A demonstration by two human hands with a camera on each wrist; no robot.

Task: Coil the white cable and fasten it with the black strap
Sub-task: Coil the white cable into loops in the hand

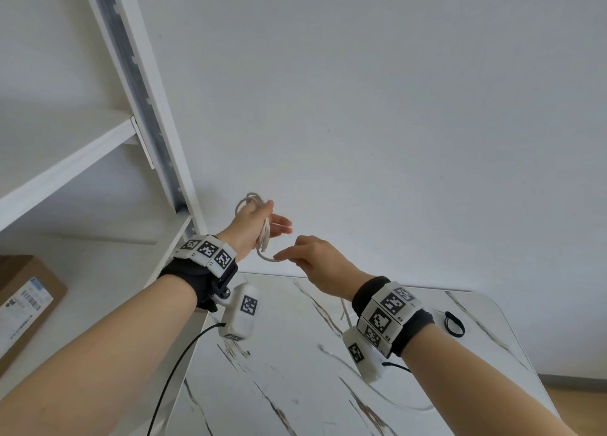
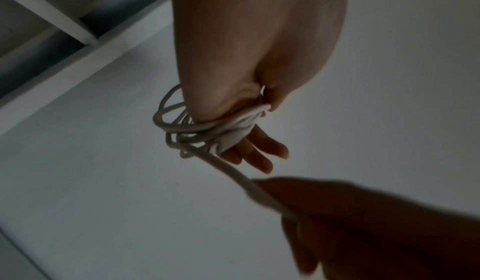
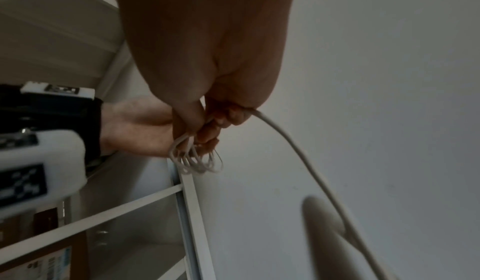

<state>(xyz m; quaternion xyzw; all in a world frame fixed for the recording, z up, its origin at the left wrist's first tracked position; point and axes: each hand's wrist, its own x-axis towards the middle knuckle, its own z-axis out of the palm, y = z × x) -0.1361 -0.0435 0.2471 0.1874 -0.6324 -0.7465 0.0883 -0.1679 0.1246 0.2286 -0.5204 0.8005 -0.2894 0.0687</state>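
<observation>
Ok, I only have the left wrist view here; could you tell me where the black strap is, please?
Observer: The black strap lies on the marble table, beyond the right wrist, untouched.
Operator: Thank you. Is there much white cable left to coil?
Observer: Yes. Past the right hand, the white cable trails down loose, and a slack run seems to lie on the table.
Operator: And how does the right hand hold it?
Observer: Its fingers pinch the cable close to the loops wound round the left hand.
</observation>
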